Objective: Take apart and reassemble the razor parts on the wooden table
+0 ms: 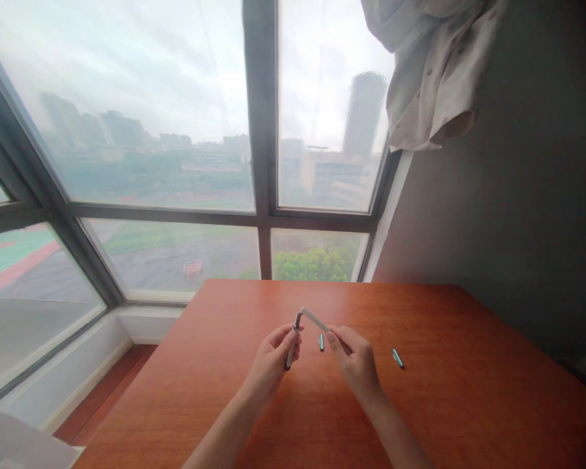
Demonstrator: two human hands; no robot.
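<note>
My left hand point(277, 355) is closed around a slim dark-and-grey razor handle point(297, 320), held tilted with its upper end pointing up and away. My right hand point(354, 358) pinches the near end of a thin whitish stick point(315, 319), whose exact kind I cannot make out. The stick's far end meets the top of the handle, forming a peak between both hands. On the table just beyond my right fingers lies a small teal-and-black razor cartridge point(321, 342). A second razor cartridge point(397, 357) rests farther right.
A reddish-brown wooden table point(224, 312) spreads beneath my hands. Its far edge stands close to large windows with dark frames point(261, 130). A light garment point(434, 78) hangs at the upper right, before a grey wall point(493, 195).
</note>
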